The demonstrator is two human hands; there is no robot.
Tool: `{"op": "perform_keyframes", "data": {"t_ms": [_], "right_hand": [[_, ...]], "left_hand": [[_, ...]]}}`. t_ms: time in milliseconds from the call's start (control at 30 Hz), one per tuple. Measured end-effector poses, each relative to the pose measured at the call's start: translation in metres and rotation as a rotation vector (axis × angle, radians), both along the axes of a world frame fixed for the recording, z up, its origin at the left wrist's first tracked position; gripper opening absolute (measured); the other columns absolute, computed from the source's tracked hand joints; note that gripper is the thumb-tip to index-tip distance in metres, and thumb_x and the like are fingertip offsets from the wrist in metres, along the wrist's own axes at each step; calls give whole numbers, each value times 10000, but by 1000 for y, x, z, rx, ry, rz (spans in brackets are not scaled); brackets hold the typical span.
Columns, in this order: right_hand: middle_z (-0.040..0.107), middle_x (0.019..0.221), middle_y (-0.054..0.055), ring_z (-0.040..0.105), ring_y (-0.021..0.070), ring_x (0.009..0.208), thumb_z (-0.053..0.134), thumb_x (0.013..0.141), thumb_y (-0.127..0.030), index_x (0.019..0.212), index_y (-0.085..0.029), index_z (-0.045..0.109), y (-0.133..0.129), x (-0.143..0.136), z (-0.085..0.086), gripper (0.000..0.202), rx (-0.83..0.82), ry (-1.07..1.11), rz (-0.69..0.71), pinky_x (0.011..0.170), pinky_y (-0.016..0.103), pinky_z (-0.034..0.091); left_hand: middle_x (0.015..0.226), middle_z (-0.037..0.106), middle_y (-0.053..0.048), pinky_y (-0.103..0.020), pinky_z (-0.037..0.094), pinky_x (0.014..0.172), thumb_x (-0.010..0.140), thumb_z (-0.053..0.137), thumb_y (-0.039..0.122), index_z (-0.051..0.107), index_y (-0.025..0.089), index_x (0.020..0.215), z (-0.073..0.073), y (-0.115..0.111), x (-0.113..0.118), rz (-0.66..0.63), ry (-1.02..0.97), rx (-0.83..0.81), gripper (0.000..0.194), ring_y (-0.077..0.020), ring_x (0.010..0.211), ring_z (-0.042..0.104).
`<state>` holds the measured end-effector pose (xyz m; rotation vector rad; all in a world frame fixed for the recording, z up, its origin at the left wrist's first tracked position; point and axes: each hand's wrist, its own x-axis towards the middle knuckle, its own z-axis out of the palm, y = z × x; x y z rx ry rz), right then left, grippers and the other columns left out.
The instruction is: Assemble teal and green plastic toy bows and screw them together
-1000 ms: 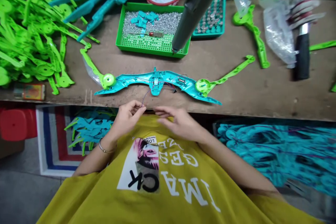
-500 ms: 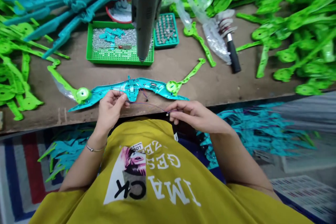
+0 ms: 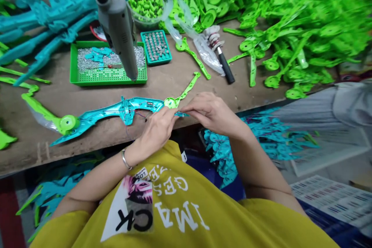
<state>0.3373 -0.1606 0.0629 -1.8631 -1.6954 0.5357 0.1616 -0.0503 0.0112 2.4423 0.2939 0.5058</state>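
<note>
A turquoise bow-shaped plastic shell [image 3: 99,117] lies inner side up near the table's front edge, with thin wires across its middle. Lime-green arms with round hubs sit at both ends, the left hub [image 3: 68,124] and the right hub [image 3: 171,103]. My left hand [image 3: 159,126] has crossed to the shell's right tip, its fingers pinched. Fingertip to fingertip with it, my right hand [image 3: 207,112] is also closed in a pinch. A thin wire [image 3: 127,131] loops down from the shell's middle toward my hands; its end is hidden by my fingers.
Behind the shell stand a green tray [image 3: 109,82] of small metal pieces and a teal tray [image 3: 157,48] of round parts. A grey electric screwdriver [image 3: 120,35] hangs above. A black-handled tool [image 3: 225,66] lies right, before heaped lime-green parts [image 3: 290,27].
My left hand has moved right, from the shell's middle to its right tip, and now meets my right hand. The wire stretched between my hands is now mostly hidden. The view has shifted right.
</note>
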Motion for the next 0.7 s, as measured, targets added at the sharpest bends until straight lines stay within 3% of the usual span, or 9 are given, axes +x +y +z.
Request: {"op": "perform_keyframes", "data": {"t_ms": [67, 133, 200, 233, 333, 433, 533, 633, 700], "right_hand": [[762, 1067, 51, 685, 246, 1062, 652, 881, -248, 1024, -265, 738, -2, 3, -4, 168, 121, -32, -141, 1047, 481, 464], [743, 1103, 74, 677, 262, 1072, 708, 837, -300, 1018, -249, 722, -5, 8, -10, 188, 250, 21, -395, 1021, 490, 494], [747, 925, 67, 701, 234, 878, 743, 806, -367, 909, -226, 704, -7, 12, -18, 178, 251, 198, -603, 853, 437, 569], [732, 816, 51, 691, 207, 765, 752, 795, -402, 845, -217, 686, -6, 15, -21, 203, 189, 330, -644, 760, 397, 580], [711, 711, 32, 653, 150, 640, 792, 745, -488, 771, -196, 655, 0, 19, -30, 324, -51, 712, -568, 634, 309, 557], [720, 753, 25, 662, 134, 676, 881, 631, -476, 809, -187, 649, 10, 20, -34, 410, -91, 869, -529, 658, 284, 558], [704, 738, 10, 676, 140, 692, 932, 544, -429, 822, -189, 614, 18, 21, -37, 486, -85, 874, -514, 689, 293, 566], [684, 740, 1, 671, 136, 693, 906, 584, -409, 849, -196, 587, 24, 28, -42, 466, -77, 795, -465, 686, 290, 558], [663, 748, -10, 650, 123, 682, 873, 627, -396, 878, -203, 579, 29, 37, -48, 432, -49, 713, -436, 665, 280, 544]], "left_hand": [[902, 662, -67, -277, 531, 744, 1032, 428, 210, 640, 145, 1068, -7, 4, 10, 51, -66, 28, 224, -157, 813, 647], [869, 651, -62, -260, 523, 728, 1034, 426, 208, 650, 140, 1038, -10, 8, 17, 101, -123, 99, 234, -148, 784, 640], [849, 641, -57, -252, 516, 710, 1037, 415, 202, 652, 143, 1029, -11, 11, 21, 123, -129, 176, 245, -144, 763, 636], [840, 635, -54, -249, 510, 695, 1038, 409, 197, 652, 145, 1027, -11, 12, 23, 126, -113, 215, 249, -143, 747, 631], [823, 616, -45, -241, 489, 653, 1037, 393, 172, 649, 148, 1061, -13, 12, 28, 108, -35, 331, 258, -137, 709, 610], [834, 612, -47, -241, 470, 619, 1035, 390, 165, 640, 140, 1131, -17, 10, 33, 90, 28, 424, 269, -141, 702, 600], [845, 608, -49, -242, 461, 604, 1042, 376, 190, 647, 148, 1140, -18, 9, 40, 94, 78, 429, 292, -146, 708, 598], [881, 624, -63, -253, 480, 650, 1047, 352, 197, 653, 152, 1138, -16, 10, 47, 108, 113, 364, 317, -154, 747, 611], [1000, 655, -114, -301, 504, 732, 1036, 374, 199, 611, 130, 1235, -14, 8, 50, 162, 83, 345, 316, -195, 866, 638]]}}
